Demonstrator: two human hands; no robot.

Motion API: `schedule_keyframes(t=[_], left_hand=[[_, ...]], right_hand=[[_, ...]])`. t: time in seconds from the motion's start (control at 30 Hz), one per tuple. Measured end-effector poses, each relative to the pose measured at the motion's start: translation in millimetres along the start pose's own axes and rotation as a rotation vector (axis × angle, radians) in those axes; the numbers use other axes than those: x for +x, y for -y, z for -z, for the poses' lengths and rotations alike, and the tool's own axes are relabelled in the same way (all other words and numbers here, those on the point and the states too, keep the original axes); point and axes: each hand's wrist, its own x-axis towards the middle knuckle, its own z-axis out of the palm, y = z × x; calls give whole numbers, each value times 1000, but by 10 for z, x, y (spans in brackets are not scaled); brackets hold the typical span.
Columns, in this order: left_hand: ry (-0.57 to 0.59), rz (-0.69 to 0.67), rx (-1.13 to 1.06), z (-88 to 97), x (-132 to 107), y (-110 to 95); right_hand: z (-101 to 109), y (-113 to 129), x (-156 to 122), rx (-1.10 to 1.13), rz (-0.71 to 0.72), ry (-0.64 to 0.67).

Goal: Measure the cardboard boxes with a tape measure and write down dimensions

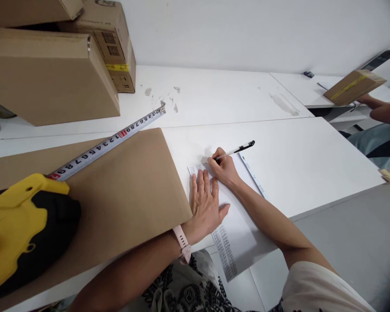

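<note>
My right hand [225, 170] is closed around a pen [243, 147] with a clear barrel and a black end, its tip side down at a sheet of paper [240, 229]. Columns of small print run along the sheet's left side. My left hand [206, 203] lies flat on the paper with its fingers spread, a pale pink watch on the wrist. Left of it rests a flat-topped cardboard box [126, 186]. On that box sits a yellow and black tape measure [29, 225], its blade [113, 138] drawn out along the top and past the box's far edge.
Several cardboard boxes [52, 73] are stacked against the wall at the upper left. The white table [305, 160] stretches off to the right. Over there another person's arm [385, 110] is beside a small taped carton [354, 86]. A small dark object [308, 74] lies near the wall.
</note>
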Motion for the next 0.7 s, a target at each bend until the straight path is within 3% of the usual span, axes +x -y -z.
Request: schedule_keyframes(t=[0.7], left_hand=[[-26,-8,14,-36,-10,7]], right_hand=[[9,36,8,-41,-4,12]])
